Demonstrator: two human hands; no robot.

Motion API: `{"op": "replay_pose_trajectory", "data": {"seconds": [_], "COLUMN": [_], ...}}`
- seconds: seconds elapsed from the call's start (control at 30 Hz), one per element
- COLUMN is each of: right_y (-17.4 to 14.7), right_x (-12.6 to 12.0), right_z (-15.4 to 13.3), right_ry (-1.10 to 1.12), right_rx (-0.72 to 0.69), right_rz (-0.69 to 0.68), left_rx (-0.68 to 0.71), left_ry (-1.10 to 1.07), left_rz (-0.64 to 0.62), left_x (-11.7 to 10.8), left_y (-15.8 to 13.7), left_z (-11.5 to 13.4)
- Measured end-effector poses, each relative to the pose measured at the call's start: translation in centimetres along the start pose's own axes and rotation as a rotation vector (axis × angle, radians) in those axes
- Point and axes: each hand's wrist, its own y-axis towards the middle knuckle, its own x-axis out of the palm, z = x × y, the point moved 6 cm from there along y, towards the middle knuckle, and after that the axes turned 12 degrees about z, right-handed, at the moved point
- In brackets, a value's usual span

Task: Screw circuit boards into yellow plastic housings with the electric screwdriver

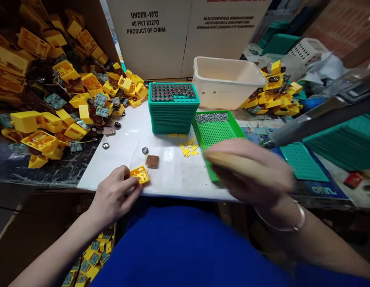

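My left hand (114, 193) has its fingers closed on a small yellow plastic housing (139, 174), its open side facing up, near the front edge of the white work surface. Just behind the housing lie a brown circuit board (152, 161) and a small round black part (145, 150), with thin wire between them. My right hand (250, 169) is smeared by motion over the front end of a green perforated tray (214, 133); its fingers do not show clearly. Small silver metal pieces (212, 117) lie at that tray's back end. Small yellow plastic pieces (188, 148) are scattered left of the tray.
A teal stack of trays (173, 117) holding small cylinders stands at the middle back. Behind it are a translucent bin (229, 89) and a carton (155, 52). Yellow housings (41, 143) pile up on the left. A dark grey tool (310, 119) reaches in from the right.
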Motion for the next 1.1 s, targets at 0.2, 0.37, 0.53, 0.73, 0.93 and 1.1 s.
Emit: {"op": "replay_pose_trajectory", "data": {"seconds": [0.2, 0.37, 0.53, 0.73, 0.93, 1.1], "right_y": [1.3, 2.1, 4.9, 1.8, -5.7, -5.1], "right_x": [15.6, 19.8, 16.8, 12.2, 9.8, 9.4], "right_z": [2.7, 4.2, 3.9, 3.0, 2.5, 2.9], "right_ry": [-0.190, -0.195, -0.333, -0.591, -0.554, -0.484], "right_rx": [-0.156, -0.208, -0.103, -0.088, -0.103, 0.104], "right_rz": [-0.802, -0.986, -0.767, -0.728, -0.817, -0.917], "left_rx": [0.046, 0.142, 0.112, 0.064, 0.151, 0.146], "left_ry": [-0.104, -0.088, -0.011, 0.287, 0.257, 0.114], "left_rz": [0.047, 0.048, 0.144, 0.206, -0.008, -0.145], "left_x": [-0.7, -0.8, -1.2, 0.6, 3.0, 2.7], "left_y": [-0.8, -1.0, 0.9, 3.2, 2.2, 2.0], "left_z": [-0.6, -0.8, -1.2, -0.4, 1.1, 0.1]}}
